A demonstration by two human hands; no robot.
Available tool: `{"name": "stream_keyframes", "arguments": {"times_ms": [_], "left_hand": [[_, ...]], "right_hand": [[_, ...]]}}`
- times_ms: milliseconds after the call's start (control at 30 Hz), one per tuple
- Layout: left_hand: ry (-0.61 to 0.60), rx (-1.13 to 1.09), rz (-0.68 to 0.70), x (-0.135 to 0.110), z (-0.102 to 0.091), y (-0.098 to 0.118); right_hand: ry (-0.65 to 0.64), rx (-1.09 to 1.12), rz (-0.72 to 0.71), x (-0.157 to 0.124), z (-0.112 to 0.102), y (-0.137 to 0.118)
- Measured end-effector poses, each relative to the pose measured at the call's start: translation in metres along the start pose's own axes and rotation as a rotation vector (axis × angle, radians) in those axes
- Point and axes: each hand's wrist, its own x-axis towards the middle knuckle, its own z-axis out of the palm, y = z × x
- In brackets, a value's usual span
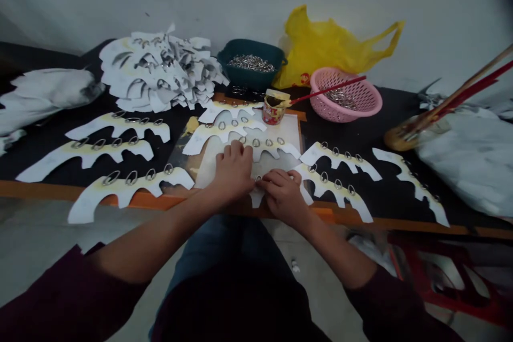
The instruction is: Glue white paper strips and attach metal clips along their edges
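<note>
At the front of the bench, a white scalloped piece (pixel 256 200) lies mostly hidden beneath my hands. My left hand (pixel 234 170) rests over it with fingers curled and thumb near a small metal ring (pixel 258 178); what those fingers hold is hidden. My right hand (pixel 284 193) is closed, its fingertips pinching at that ring. Just beyond lies another white scalloped piece (pixel 272 150) with several oval metal rings along its yellowish edge. Similar pieces with rings lie to the left (pixel 132 186) and to the right (pixel 340 189).
Behind stand a small tub (pixel 273 113) with a red stick, a dark green basket (pixel 224 59) and a pink basket (pixel 371 104), both holding metal rings. A heap of white pieces (pixel 160 72), a yellow bag (pixel 320 43) and a jar with sticks (pixel 401 136) are around.
</note>
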Motion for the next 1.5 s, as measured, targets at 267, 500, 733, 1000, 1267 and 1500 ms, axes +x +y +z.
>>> {"name": "stream_keyframes", "arguments": {"times_ms": [267,500,733,1000,1267,1500], "left_hand": [[0.339,-0.494,-0.033,-0.020,-0.003,-0.015],[0.268,-0.663,0.232,-0.049,0.012,-0.006],[0.216,-0.496,0.356,-0.045,0.042,-0.012],[0.195,-0.351,0.477,-0.042,0.031,-0.015],[0.149,-0.275,0.515,-0.038,0.038,-0.023],[0.066,-0.263,0.474,-0.035,0.035,-0.021]], "right_hand": [[-0.034,-0.004,-0.033,-0.002,0.000,-0.001],[-0.047,0.018,0.000,-0.002,-0.001,-0.004],[-0.048,0.077,0.094,-0.001,-0.005,-0.006],[-0.010,0.089,0.209,-0.001,-0.002,-0.011],[0.022,0.079,0.237,0.002,0.004,-0.013],[0.003,0.067,0.219,0.001,0.006,-0.010]]}}
